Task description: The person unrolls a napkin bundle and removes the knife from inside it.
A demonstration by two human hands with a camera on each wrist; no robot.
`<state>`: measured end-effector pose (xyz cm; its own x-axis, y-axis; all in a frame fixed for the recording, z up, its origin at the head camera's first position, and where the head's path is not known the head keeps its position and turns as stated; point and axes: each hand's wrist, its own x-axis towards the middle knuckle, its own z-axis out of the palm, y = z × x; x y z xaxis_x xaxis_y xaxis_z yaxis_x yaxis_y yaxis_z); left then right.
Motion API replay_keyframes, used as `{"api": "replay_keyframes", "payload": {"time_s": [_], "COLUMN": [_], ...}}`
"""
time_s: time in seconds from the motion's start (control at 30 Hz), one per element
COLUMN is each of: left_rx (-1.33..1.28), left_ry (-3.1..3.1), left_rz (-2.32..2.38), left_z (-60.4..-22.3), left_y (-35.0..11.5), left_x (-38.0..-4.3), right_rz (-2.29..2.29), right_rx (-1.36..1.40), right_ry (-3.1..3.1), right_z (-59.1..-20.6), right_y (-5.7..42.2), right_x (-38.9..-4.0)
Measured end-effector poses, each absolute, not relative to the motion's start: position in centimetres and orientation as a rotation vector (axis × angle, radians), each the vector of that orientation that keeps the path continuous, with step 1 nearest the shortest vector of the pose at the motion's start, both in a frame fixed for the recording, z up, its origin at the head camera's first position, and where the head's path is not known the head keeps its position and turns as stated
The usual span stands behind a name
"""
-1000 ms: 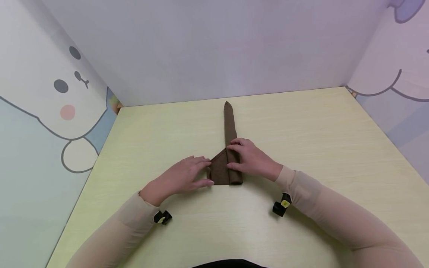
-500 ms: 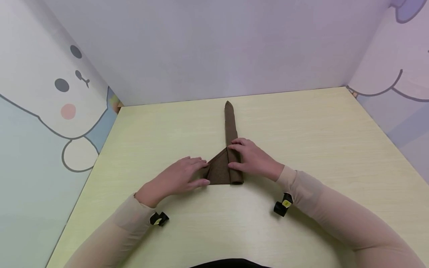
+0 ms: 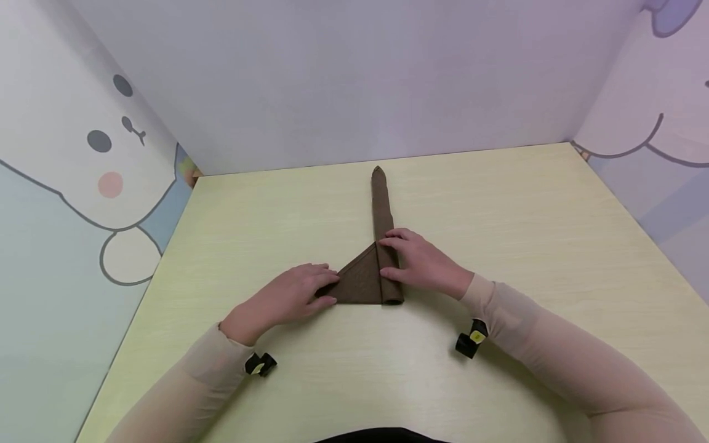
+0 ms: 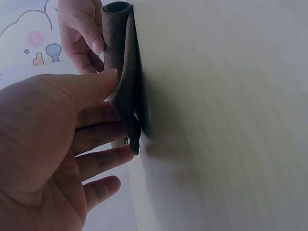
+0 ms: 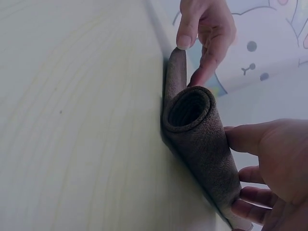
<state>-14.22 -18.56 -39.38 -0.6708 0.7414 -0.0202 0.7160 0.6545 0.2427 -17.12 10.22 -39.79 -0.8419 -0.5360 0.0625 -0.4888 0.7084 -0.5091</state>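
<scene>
A brown cloth (image 3: 359,282) lies on the table, rolled into a long narrow tube on its right side, with a flat triangular flap spreading left. My left hand (image 3: 285,296) pinches the flap's left corner between thumb and fingers. In the left wrist view the flap's edge (image 4: 127,91) lifts slightly off the table at that hand. My right hand (image 3: 425,263) holds the near part of the roll, thumb and fingertips on its surface. The spiral open end of the roll (image 5: 190,110) faces the right wrist camera. The far end tapers to a point toward the wall.
The pale wooden table (image 3: 498,203) extends around the cloth. A plain whitish wall (image 3: 354,80) borders its far edge, with cartoon-printed walls (image 3: 127,184) at the left and right. A dark curved shape (image 3: 382,435) shows at the bottom edge.
My left hand has moved left along the table with the flap's corner, and more of the flat flap shows. The right hand has stayed on the roll, almost still.
</scene>
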Motion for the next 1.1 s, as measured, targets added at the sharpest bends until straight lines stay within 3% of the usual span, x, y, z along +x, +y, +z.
{"api": "replay_keyframes", "payload": {"time_s": [0.23, 0.57, 1.1], "left_rx": [1.276, 1.151, 1.035], "left_ry": [2.772, 2.709, 2.712], "left_rz": [0.202, -0.134, -0.137], "left_z": [-39.5, -39.7, -39.6], "left_y": [-17.4, -14.2, -13.3], "left_x": [-14.7, -15.1, -15.0], "right_rz": [-0.819, -0.803, -0.7], "right_rx": [-0.843, -0.844, -0.914], "right_ry": [2.819, 2.834, 2.787], "right_z": [-39.6, -39.8, -40.7], "right_y": [10.3, 9.8, 8.2], "right_x": [-17.0, -16.9, -17.1]}}
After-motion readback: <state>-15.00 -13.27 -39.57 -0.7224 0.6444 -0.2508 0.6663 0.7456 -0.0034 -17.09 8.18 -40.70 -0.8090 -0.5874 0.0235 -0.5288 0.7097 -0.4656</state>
